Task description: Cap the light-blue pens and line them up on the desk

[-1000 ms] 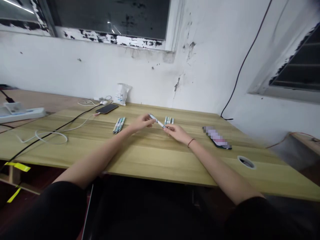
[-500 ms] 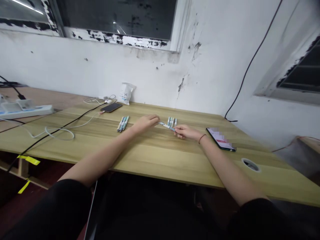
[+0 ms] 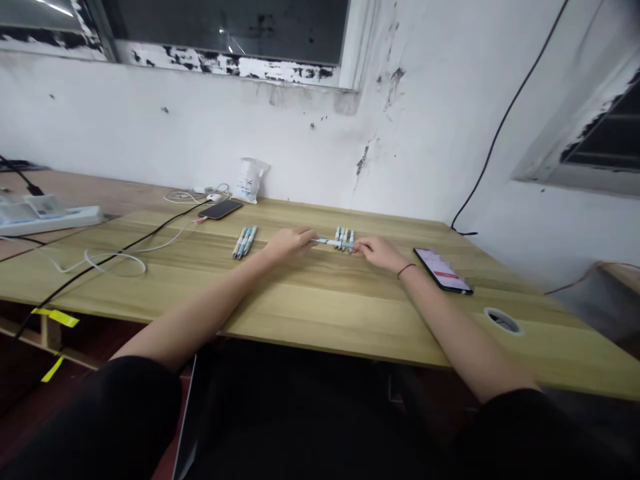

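Observation:
A slim pen (image 3: 332,242), white and pale blue, lies almost level between my two hands just above the table. My left hand (image 3: 293,244) is closed on its left end, fingers bent over it. With thumb and fingers together, my right hand (image 3: 376,253) pinches its right end. Whether the cap is on cannot be made out. Right behind the held pen, several similar pens (image 3: 345,233) lie side by side, partly covered by it. Another group of pens (image 3: 245,242) in pale green, blue and white rests left of my left hand.
A phone with a lit screen (image 3: 443,270) lies to the right, near a round cable hole (image 3: 503,321). At the back left are a dark phone (image 3: 221,209) on a cable and a white packet (image 3: 251,180). Cables cross the left side towards a power strip (image 3: 75,219).
The held pen has turned from slanting down rightward to nearly level. My right hand has risen and shifted slightly right, so more of the pen shows between my hands.

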Demonstrator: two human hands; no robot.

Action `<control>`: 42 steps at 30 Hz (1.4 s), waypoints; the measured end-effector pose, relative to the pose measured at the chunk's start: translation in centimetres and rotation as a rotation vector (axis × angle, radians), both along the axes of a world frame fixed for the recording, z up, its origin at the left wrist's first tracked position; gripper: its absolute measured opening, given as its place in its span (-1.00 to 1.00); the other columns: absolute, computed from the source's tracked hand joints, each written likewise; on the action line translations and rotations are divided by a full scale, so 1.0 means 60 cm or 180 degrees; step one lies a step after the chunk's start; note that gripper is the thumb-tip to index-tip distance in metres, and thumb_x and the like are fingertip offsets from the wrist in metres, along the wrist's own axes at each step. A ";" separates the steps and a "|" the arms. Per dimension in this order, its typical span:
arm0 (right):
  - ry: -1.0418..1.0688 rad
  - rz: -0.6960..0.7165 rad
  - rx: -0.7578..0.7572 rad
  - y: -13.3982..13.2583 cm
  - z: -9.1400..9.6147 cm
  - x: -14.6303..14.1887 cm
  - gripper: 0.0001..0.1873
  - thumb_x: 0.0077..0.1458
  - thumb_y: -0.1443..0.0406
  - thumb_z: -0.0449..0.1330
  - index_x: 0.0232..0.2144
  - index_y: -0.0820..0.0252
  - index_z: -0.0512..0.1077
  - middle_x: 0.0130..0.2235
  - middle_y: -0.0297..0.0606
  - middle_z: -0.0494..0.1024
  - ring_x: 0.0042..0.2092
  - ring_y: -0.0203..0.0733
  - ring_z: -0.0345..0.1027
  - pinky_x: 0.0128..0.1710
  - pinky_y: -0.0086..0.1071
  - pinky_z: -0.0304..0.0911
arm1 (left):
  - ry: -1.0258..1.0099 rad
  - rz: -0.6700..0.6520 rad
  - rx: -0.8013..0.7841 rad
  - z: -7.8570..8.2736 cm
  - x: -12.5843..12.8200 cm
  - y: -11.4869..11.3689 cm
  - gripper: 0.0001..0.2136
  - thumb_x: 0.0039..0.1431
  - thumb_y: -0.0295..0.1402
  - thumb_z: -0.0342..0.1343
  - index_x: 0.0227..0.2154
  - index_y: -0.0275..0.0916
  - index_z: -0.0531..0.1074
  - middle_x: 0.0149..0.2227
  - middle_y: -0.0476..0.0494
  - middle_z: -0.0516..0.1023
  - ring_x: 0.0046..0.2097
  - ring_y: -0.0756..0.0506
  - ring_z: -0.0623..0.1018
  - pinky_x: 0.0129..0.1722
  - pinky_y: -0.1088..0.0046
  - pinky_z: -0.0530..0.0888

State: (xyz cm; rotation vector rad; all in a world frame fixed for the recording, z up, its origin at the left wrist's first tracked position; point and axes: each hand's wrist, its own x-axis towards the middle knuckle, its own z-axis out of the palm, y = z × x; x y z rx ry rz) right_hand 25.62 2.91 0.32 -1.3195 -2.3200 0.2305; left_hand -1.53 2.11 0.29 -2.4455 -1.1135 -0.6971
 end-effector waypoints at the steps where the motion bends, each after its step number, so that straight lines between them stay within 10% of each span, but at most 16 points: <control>1: -0.0044 -0.0055 0.0142 -0.001 0.001 -0.002 -0.70 0.10 0.37 -0.04 -0.39 0.26 0.51 -0.44 -0.26 0.51 -0.45 -0.30 0.24 -0.42 -0.45 0.05 | -0.0031 0.0016 -0.0134 0.001 -0.001 -0.002 -0.76 0.26 -0.22 -0.08 -0.19 -0.18 0.44 -0.25 -0.15 0.54 -0.29 -0.06 0.52 -0.39 0.50 0.32; 6: -0.0075 -0.0098 0.0506 -0.008 0.000 -0.007 -0.74 0.11 0.35 0.01 -0.37 0.25 0.52 -0.40 -0.21 0.55 -0.41 -0.25 0.30 -0.39 -0.43 0.07 | 0.0072 0.0010 -0.0840 0.003 0.000 -0.007 -0.72 0.27 -0.22 -0.13 -0.19 -0.20 0.44 -0.31 -0.12 0.56 -0.33 -0.06 0.52 -0.36 0.48 0.35; 11: 0.0556 0.0063 -0.0213 -0.017 -0.010 -0.029 -0.79 0.11 0.26 0.06 -0.34 0.23 0.47 -0.51 -0.29 0.48 -0.49 -0.27 0.33 -0.43 -0.41 0.17 | 0.0412 -0.0038 -0.0445 0.001 0.021 -0.021 -0.65 0.23 -0.19 -0.05 0.02 -0.18 0.33 -0.08 -0.21 0.50 -0.08 -0.14 0.49 -0.08 0.36 0.35; 20: 0.1492 0.0409 -0.0767 -0.037 -0.004 -0.061 -0.58 0.10 -0.02 0.05 -0.43 0.23 0.39 -0.44 -0.22 0.51 -0.51 -0.31 0.32 -0.46 -0.41 0.25 | 0.0056 0.0099 -0.0289 0.008 0.042 -0.039 -0.70 0.28 -0.16 -0.15 -0.10 -0.11 0.41 -0.18 -0.17 0.51 -0.27 -0.11 0.53 -0.39 0.46 0.34; 42: 0.1856 0.0292 -0.1004 -0.041 -0.006 -0.070 -0.58 0.07 -0.01 0.11 -0.23 0.22 0.43 -0.24 -0.11 0.54 -0.45 -0.27 0.38 -0.60 -0.44 0.21 | -0.0371 -0.0338 -0.0653 -0.003 0.043 -0.046 -0.68 0.28 -0.17 -0.15 -0.04 -0.20 0.31 -0.09 -0.20 0.38 -0.21 -0.08 0.48 -0.28 0.43 0.40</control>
